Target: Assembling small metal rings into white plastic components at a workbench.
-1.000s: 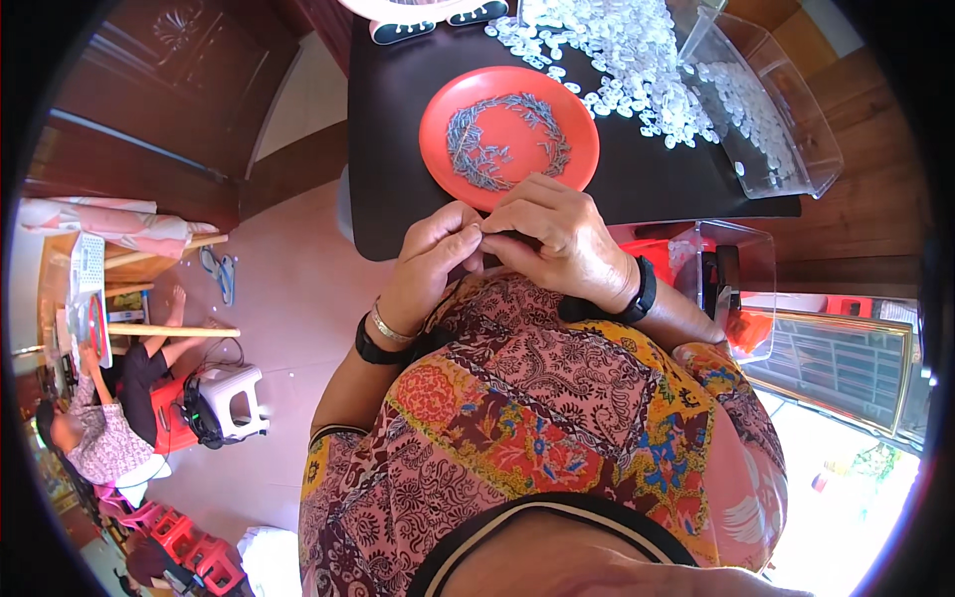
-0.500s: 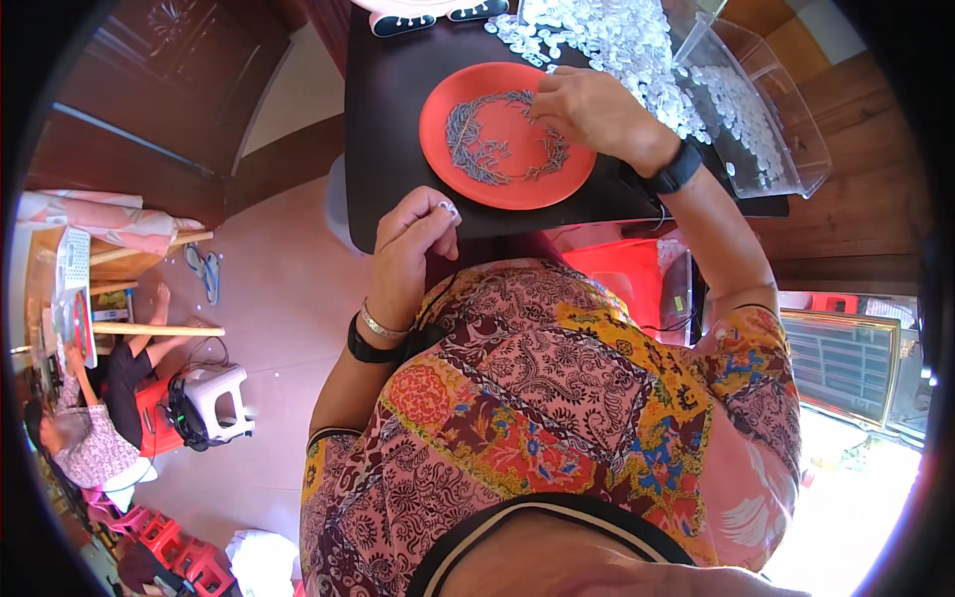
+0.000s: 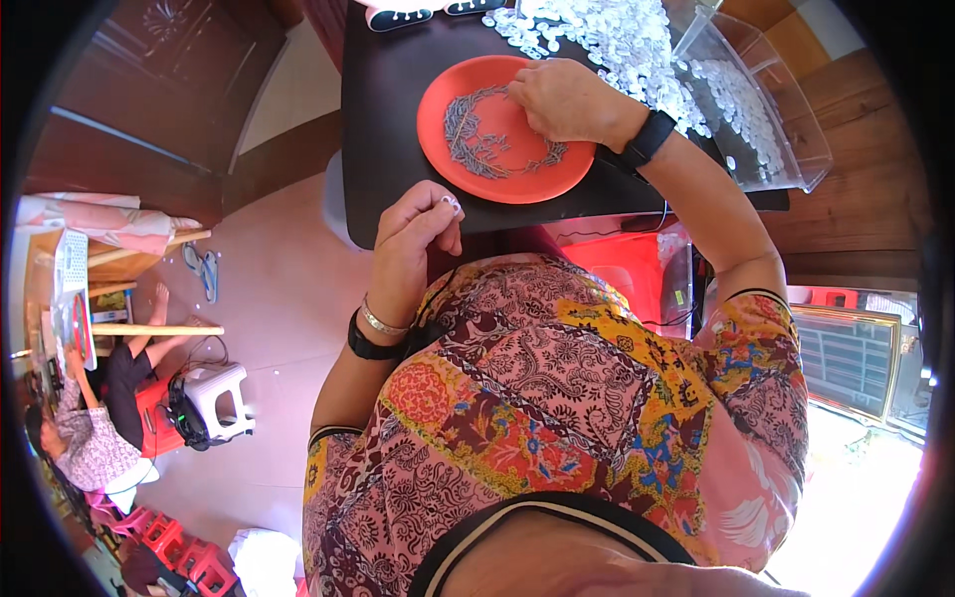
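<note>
Metal pins (image 3: 476, 139) lie in a loose ring on the orange plate (image 3: 557, 184) on the black table (image 3: 388, 109), right hand (image 3: 562, 99) curled, fingertips picking one, left hand (image 3: 416, 231) pinching a small white cap (image 3: 450, 203) near the table edge; pick-up step, next likely needs joining both.

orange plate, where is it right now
In the head view the orange plate lies on the black table, upper centre, under the right hand, left of the pile of white pieces.
</note>
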`<action>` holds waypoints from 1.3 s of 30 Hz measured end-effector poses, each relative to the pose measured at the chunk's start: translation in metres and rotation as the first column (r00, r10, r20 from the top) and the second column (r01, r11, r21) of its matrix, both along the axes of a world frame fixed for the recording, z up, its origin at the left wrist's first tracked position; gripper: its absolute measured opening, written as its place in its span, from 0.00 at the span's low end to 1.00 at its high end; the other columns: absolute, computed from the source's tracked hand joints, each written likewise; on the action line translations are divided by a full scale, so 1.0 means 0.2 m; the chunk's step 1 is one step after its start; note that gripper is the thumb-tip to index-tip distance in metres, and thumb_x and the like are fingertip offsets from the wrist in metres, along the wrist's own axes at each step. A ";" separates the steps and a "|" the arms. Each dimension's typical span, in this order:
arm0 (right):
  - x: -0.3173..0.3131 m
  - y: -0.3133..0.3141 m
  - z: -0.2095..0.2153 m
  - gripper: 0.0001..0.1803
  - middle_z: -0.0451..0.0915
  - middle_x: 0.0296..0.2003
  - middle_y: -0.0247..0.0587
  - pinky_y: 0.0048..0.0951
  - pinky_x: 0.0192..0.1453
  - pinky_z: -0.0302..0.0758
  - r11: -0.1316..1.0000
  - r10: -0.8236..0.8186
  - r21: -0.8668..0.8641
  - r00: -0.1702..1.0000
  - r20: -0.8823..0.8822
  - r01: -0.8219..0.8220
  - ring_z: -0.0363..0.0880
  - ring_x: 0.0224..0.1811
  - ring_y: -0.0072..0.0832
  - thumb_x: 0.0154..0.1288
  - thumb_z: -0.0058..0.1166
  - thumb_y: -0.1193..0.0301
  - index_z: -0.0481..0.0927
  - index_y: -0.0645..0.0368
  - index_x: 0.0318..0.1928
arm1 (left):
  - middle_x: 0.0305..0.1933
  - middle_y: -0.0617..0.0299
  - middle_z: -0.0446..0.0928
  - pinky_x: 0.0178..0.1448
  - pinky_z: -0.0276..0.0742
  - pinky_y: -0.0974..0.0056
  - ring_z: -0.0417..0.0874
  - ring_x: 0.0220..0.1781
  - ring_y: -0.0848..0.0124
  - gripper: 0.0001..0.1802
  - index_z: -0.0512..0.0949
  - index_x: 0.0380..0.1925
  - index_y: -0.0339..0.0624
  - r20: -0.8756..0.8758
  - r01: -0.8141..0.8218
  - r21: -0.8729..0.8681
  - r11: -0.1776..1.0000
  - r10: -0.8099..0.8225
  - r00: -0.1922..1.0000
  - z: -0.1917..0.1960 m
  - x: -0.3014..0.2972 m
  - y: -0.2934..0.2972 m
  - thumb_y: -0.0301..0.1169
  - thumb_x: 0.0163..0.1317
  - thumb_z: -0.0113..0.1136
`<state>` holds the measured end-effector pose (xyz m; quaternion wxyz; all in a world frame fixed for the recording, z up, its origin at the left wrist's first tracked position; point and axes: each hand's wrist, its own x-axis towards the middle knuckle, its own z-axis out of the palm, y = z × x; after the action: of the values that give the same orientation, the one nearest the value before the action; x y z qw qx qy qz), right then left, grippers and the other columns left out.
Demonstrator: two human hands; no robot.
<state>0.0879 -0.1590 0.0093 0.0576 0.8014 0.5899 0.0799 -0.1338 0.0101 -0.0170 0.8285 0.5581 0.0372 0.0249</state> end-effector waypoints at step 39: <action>-0.37 -0.07 0.11 0.13 0.74 0.22 0.24 0.14 0.29 0.66 0.699 0.244 0.293 0.167 -0.955 0.652 0.69 0.24 0.11 0.67 0.53 0.61 0.78 0.58 0.31 | 0.27 0.61 0.71 0.33 0.66 0.71 0.71 0.27 0.75 0.06 0.75 0.29 0.34 0.297 -0.141 0.504 0.852 -0.017 0.955 0.13 0.19 -0.11 0.27 0.60 0.53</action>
<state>0.0146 -0.1738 0.0317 -0.6055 0.7009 0.2848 -0.2470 -0.0949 -0.0127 0.0093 0.6418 0.7497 -0.0749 0.1428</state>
